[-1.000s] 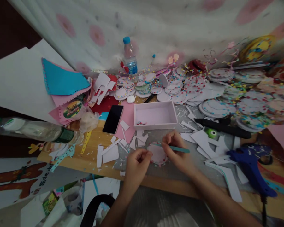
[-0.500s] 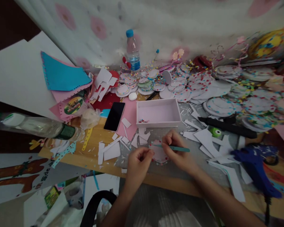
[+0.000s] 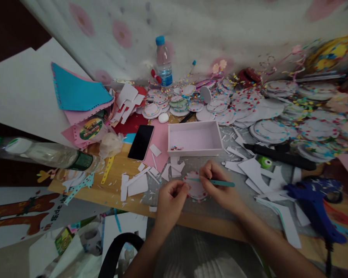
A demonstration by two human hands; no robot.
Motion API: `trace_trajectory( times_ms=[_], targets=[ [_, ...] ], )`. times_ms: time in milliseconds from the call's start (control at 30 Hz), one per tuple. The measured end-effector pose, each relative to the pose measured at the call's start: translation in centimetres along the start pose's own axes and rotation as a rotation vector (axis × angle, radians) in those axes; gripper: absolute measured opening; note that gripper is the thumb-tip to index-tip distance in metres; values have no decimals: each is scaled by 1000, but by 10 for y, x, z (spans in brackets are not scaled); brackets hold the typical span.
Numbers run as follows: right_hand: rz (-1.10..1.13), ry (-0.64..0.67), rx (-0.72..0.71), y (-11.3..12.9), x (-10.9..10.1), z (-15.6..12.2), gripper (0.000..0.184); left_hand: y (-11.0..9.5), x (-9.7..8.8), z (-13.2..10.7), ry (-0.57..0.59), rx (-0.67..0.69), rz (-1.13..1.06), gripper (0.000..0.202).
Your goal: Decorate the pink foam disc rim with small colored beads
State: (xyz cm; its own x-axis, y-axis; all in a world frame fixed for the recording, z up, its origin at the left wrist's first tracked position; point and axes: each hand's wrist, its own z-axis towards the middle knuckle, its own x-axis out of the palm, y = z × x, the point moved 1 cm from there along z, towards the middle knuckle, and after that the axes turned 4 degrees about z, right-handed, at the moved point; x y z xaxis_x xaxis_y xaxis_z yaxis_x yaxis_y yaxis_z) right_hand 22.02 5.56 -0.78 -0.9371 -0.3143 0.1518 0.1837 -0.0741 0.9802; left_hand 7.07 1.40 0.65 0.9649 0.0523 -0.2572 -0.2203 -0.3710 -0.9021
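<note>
A round white disc (image 3: 197,190) with small red and blue dots along its rim lies on the grey mat in front of me. My left hand (image 3: 173,195) is closed, thumb and forefinger pinched at the disc's left edge. In my right hand (image 3: 216,181) is a slim pair of teal tweezers (image 3: 224,183), gripped between thumb and fingers. Their thin tip points left across the disc's upper part. Just behind both hands stands a shallow white box (image 3: 194,138), with a few tiny red pieces in its left front corner.
White paper scraps (image 3: 137,185) lie on both sides. A black phone (image 3: 141,142) rests at left, a blue glue gun (image 3: 313,204) at right. Several decorated discs (image 3: 269,129) are piled along the back near a water bottle (image 3: 164,63). Another bottle (image 3: 52,154) lies at the left edge.
The tweezers' back end has shifted very slightly right. Otherwise both hands and the disc keep nearly the same place; the whole view has drifted a little.
</note>
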Motion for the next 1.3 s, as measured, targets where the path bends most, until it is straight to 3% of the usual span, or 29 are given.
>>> trace_trajectory(
  times_ms=[1300],
  targets=[
    [-27, -1, 4, -2, -2, 0, 25, 1, 0, 1, -3, -34, -19, 22]
  ],
)
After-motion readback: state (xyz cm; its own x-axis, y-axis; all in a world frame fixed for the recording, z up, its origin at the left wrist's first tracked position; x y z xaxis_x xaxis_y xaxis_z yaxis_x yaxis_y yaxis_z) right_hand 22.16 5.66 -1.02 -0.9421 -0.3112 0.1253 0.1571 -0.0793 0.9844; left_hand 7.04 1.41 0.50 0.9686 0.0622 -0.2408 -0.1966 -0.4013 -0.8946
